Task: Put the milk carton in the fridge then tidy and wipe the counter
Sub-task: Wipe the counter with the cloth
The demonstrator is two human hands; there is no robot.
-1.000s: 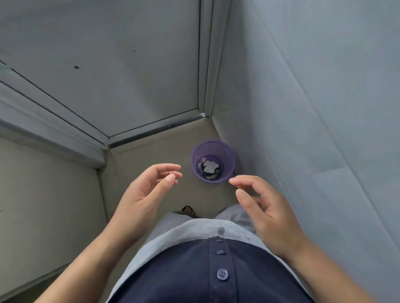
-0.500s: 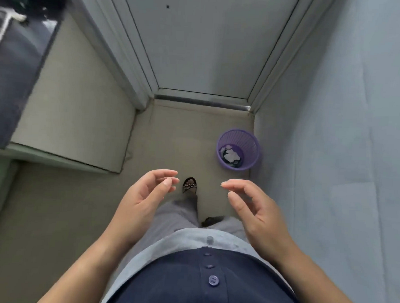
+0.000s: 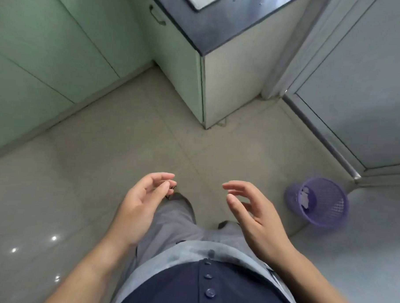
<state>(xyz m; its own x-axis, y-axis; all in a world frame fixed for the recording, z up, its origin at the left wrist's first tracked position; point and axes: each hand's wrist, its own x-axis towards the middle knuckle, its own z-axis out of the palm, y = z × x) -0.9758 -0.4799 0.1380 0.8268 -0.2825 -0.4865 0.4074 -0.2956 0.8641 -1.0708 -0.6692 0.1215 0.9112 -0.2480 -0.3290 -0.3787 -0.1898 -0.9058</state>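
My left hand [image 3: 141, 203] and my right hand [image 3: 253, 213] hover in front of my waist, palms facing each other, fingers loosely bent and holding nothing. The dark counter [image 3: 213, 26] juts in at the top centre, with the edge of a pale sink at its top end and a few water drops on it. No milk carton, fridge or cloth shows in this view.
Pale green cabinet doors [image 3: 49, 53] run along the left under the counter. A purple mesh waste bin [image 3: 323, 202] with scraps inside stands on the floor at right, below a grey door and its metal frame [image 3: 321, 129]. Beige floor tiles [image 3: 126, 136] lie ahead.
The view has swung left: the bin slid from centre to the right, and the counter and green cabinets came into view. Both hands kept their empty, loosely bent pose.
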